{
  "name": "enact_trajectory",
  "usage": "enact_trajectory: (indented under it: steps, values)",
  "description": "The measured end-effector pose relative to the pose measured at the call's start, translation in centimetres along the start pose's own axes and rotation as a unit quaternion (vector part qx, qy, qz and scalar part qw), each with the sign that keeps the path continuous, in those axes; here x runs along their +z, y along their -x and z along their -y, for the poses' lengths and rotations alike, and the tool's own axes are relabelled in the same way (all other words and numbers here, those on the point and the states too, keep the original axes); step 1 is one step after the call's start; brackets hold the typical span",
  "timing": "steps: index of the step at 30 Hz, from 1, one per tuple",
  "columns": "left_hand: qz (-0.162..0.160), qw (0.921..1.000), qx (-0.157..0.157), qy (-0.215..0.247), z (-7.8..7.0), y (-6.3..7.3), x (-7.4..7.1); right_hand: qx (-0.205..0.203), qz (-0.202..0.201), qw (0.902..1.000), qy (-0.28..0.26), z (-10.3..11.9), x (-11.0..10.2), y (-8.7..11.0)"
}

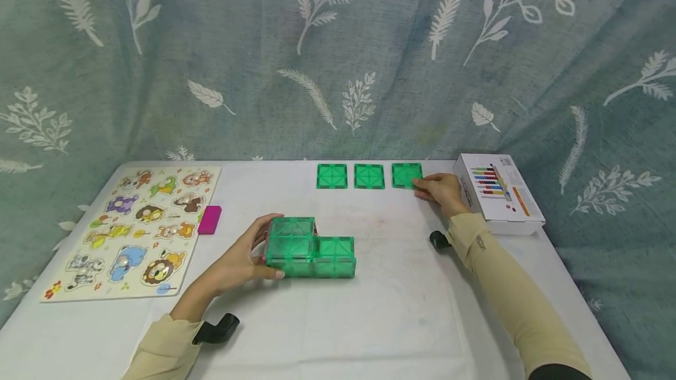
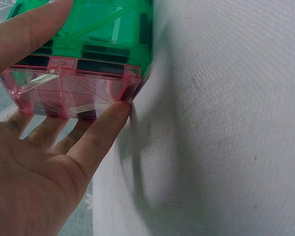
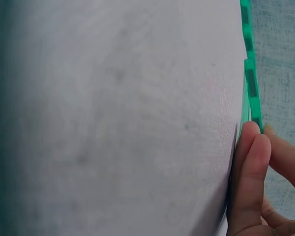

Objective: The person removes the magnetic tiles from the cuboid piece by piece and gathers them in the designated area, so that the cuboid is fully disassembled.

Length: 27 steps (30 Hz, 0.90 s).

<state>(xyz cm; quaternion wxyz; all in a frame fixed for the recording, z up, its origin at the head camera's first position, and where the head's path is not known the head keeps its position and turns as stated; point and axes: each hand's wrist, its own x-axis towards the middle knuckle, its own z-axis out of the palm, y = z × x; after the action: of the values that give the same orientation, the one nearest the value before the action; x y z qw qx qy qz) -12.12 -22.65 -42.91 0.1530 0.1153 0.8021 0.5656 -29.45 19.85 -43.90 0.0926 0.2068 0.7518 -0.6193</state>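
Near the middle of the white table stands a block built from translucent magnetic tiles (image 1: 290, 238), taller at its left part and lower at its right. Its left end has a pink tile (image 2: 64, 91), seen in the left wrist view. My left hand (image 1: 240, 260) grips that end, thumb on the near side and fingers round the far side. My right hand (image 1: 440, 192) pinches a green square magnetic tile (image 1: 405, 173) by its right corner at the back. In the right wrist view, that tile's edge (image 3: 253, 91) is tilted slightly off the table between thumb and fingers.
Two more green square tiles (image 1: 332, 176) (image 1: 369, 176) lie in a row left of the pinched one. A white box (image 1: 502, 192) stands just right of my right hand. On the left lie an animal puzzle board (image 1: 127, 192) and a magenta block (image 1: 209, 220). A leaf-patterned curtain (image 1: 237, 46) hangs behind.
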Motion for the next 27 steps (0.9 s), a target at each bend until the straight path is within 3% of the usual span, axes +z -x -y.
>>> enact_trajectory:
  steps: [12,27]
  values:
    - [-0.001,1.0000,0.006,0.000,0.09,-0.08,0.06,-0.040,-0.013,0.9915,0.123,0.17,-0.27,0.22]
    - [0.000,1.0000,0.001,0.001,0.17,-0.03,0.06,-0.038,0.010,0.9745,0.221,0.41,-0.61,0.17]
